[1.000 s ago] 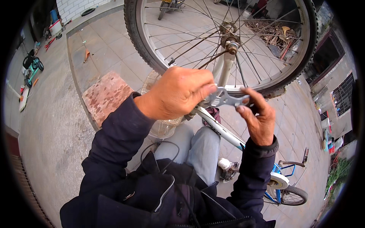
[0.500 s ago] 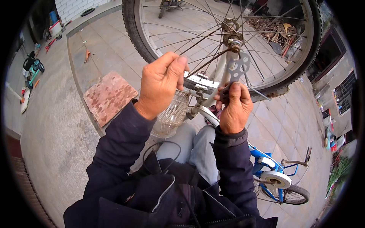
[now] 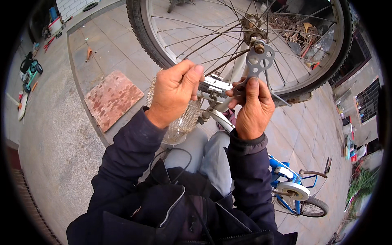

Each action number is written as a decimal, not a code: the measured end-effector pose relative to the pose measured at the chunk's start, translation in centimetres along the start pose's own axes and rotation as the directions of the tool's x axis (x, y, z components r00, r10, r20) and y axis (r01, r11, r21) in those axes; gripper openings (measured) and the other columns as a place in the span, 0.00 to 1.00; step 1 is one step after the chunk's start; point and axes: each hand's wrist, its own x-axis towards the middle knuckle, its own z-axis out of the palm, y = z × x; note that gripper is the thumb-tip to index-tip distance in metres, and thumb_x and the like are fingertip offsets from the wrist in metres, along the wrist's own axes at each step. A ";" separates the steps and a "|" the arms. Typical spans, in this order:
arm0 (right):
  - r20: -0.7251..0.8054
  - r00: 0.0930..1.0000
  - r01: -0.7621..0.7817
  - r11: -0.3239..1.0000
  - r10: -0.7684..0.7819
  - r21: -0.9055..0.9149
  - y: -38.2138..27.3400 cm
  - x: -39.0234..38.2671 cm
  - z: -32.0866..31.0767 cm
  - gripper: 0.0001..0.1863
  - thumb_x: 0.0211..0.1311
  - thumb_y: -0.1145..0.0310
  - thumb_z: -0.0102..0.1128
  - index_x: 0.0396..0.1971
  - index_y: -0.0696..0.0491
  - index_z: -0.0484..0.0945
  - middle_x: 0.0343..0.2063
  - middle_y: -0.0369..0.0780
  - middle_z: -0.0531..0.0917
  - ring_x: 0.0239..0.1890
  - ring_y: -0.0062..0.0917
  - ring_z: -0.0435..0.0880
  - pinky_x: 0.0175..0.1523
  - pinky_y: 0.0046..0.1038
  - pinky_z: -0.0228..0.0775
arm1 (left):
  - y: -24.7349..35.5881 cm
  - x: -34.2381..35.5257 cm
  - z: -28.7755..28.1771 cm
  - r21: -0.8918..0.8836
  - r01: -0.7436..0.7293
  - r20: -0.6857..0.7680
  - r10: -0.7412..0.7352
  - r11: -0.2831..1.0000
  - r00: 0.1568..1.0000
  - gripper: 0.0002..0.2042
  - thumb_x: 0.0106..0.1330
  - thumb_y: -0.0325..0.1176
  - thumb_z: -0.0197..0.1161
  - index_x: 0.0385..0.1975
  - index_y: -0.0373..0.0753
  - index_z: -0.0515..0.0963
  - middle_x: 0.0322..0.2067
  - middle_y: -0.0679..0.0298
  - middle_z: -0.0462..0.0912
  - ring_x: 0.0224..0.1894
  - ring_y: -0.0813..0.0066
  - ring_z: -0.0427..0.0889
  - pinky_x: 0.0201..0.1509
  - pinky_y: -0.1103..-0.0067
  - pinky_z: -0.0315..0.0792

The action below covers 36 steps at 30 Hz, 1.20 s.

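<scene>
My right hand grips a flat silver multi-hole wrench, held upright, with its upper end at the axle nut on the wheel hub; I cannot tell whether it is fitted on it. The bicycle wheel is raised on a white fork. My left hand is closed in a pinch beside the rim, left of the wrench; anything between its fingers is hidden. A wire-mesh basket sits behind and below this hand, above my jeans-clad knees.
A square pink slab lies on the paving at left. A small blue bicycle lies at lower right. A small green ride-on toy is at far left, a heap of wood scraps behind the wheel. Assorted items line the right wall.
My left hand has let go of the wrench and moved left. My right hand has turned the wrench upright and raised it to the axle nut.
</scene>
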 end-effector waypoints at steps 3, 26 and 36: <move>0.020 0.999 -0.028 1.000 0.028 -0.008 0.0 0.0 0.1 0.13 0.67 0.65 0.55 0.39 0.62 0.77 0.27 0.42 0.80 0.24 0.24 0.82 0.19 0.17 0.69 | 0.0 0.0 0.6 -0.013 0.002 0.012 -0.002 1.000 1.000 0.14 0.71 0.37 0.52 0.26 0.33 0.74 0.14 0.70 0.71 0.17 0.86 0.69 0.21 0.88 0.61; -0.062 0.992 0.103 0.990 -0.109 -0.100 0.7 -0.3 0.5 0.12 0.66 0.68 0.56 0.43 0.60 0.78 0.27 0.40 0.80 0.25 0.20 0.81 0.22 0.15 0.67 | -1.9 0.6 0.6 0.232 -0.209 -0.112 0.240 0.950 0.964 0.11 0.71 0.32 0.52 0.28 0.32 0.74 0.15 0.69 0.72 0.18 0.85 0.70 0.23 0.86 0.64; -0.056 0.988 0.131 0.975 -0.143 -0.177 0.6 -0.2 0.4 0.11 0.66 0.68 0.56 0.40 0.59 0.78 0.25 0.38 0.79 0.24 0.18 0.80 0.22 0.14 0.64 | -2.6 2.0 0.8 0.499 -0.372 -0.218 0.528 0.783 0.821 0.06 0.63 0.29 0.60 0.35 0.33 0.75 0.28 0.61 0.76 0.30 0.69 0.77 0.33 0.76 0.71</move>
